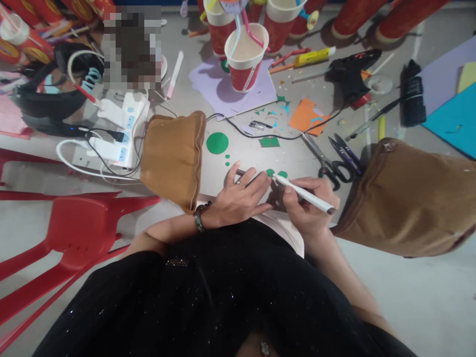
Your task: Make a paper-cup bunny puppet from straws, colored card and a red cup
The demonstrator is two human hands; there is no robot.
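Observation:
My right hand (310, 206) grips a white marker (310, 194) whose tip points down at a small green paper piece (270, 172). The fingertips of my left hand (241, 196) hold that piece against the table, the thumb standing apart. Something dark and thin, perhaps a pen cap (240, 172), sits between two left fingers. Beside the marker tip lies a second small green piece (283, 174). A large green paper circle (217, 143), two tiny green dots and a green scrap with cut-out holes (269, 142) are further up the table.
Scissors (325, 161) and purple-handled snips (345, 152) lie right of my hands. Brown cushions (173, 158) flank me. Ahead are paper cups (245, 64), lilac sheets, orange paper (308, 116) and a black glue gun (351, 74) with its cord. A white power strip (128, 131) is at left.

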